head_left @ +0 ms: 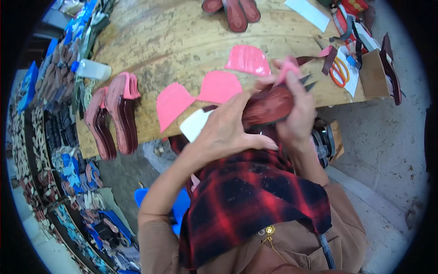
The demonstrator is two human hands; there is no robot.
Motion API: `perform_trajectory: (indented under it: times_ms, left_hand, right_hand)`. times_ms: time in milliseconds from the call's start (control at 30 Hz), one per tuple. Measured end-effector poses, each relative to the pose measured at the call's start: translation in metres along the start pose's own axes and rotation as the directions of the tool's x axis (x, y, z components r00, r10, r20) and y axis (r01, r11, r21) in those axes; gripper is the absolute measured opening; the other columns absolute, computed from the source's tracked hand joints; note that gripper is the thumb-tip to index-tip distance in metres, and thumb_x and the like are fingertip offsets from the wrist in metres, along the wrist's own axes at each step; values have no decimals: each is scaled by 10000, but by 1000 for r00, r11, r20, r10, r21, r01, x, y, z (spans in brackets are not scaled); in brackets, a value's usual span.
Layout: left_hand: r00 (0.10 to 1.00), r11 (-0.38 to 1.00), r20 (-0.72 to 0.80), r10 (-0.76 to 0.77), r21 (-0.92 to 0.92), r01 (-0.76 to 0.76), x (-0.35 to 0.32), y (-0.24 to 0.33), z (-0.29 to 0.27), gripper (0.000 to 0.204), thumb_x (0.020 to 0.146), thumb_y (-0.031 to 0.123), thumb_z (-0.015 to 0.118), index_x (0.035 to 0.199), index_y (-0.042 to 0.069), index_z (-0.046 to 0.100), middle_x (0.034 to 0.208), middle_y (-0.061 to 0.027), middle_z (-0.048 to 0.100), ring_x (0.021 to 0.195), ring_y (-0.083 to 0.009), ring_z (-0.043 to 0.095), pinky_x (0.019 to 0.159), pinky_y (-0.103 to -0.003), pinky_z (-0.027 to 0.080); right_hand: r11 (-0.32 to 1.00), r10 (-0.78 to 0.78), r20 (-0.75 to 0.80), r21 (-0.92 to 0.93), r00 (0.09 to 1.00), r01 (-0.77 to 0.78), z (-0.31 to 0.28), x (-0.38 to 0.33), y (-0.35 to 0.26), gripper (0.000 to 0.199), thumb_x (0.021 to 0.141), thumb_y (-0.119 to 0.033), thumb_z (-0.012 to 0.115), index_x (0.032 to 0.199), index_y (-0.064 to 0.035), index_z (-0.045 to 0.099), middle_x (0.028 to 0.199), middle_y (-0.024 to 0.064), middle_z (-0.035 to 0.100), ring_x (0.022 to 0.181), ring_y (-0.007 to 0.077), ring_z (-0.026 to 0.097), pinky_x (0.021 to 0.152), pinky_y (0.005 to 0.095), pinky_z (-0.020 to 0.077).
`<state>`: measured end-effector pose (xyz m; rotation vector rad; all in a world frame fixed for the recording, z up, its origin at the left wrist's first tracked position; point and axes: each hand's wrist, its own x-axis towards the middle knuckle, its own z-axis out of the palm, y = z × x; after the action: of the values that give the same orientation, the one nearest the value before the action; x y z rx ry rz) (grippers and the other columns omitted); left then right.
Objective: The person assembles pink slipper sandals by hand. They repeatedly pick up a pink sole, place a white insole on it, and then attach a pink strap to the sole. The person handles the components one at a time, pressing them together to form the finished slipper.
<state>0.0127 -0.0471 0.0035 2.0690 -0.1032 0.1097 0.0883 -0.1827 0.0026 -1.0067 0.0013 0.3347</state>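
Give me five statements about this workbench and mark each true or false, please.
1. Three loose pink pieces lie on the table. True.

2. The bottle has a red cap. False: its cap is blue.

3. The cloth over the person's lap is red-and-black plaid. True.

4. The scissors with orange handles lie at the table's left end. False: they are toward its right end.

5. Both hands are empty. False: the right hand holds a dark red sole-shaped piece, with the left hand close against it.
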Motion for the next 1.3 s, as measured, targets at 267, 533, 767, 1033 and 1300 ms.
perform_trajectory:
  times_ms: [267,533,767,1033,1300]
  left_hand:
    - [957,724,169,-236,-626,289,-4,-5,-2,932,608,179,910,1389,-18,441,1207,-94,572,1111,-147,532,979,-301,413]
    - [991,993,-70,113,46,-110,-16,-9,-9,778,577,220,902,1260,10,595,1035,-151,673,920,-243,671,843,-344,524]
    - [898,952,-353,262,245,-182,34,-27,-4,740,594,192,880,1260,36,597,964,-146,691,805,-235,680,735,-335,546]
    - [935,937,-349,-58,-341,-69,83,2,24,682,798,164,747,1361,4,397,1146,-120,598,1020,-178,593,882,-321,486]
    - [905,549,-264,-334,-835,-41,94,-32,11,377,927,53,563,1291,-14,493,1029,-53,608,889,-96,580,799,-242,483]
  right_hand:
    - [964,-8,192,-258,981,59,-13,37,-25,319,1005,-306,511,1006,-16,642,761,108,714,402,26,417,370,176,251]
    - [997,30,79,-68,996,-25,-48,1,-45,265,985,-215,535,992,38,613,884,219,707,423,80,506,358,202,344]
    - [938,-186,158,-265,970,224,-29,-41,-20,209,956,-104,516,959,53,654,1017,192,706,477,94,545,403,211,391]
    - [728,-541,211,-367,814,579,-11,60,-9,205,960,-119,582,1053,36,680,1047,90,721,800,89,650,687,248,519]
    - [857,-250,273,-384,929,343,-16,14,-10,231,982,-99,505,1122,3,658,1150,73,693,521,10,486,469,177,395]
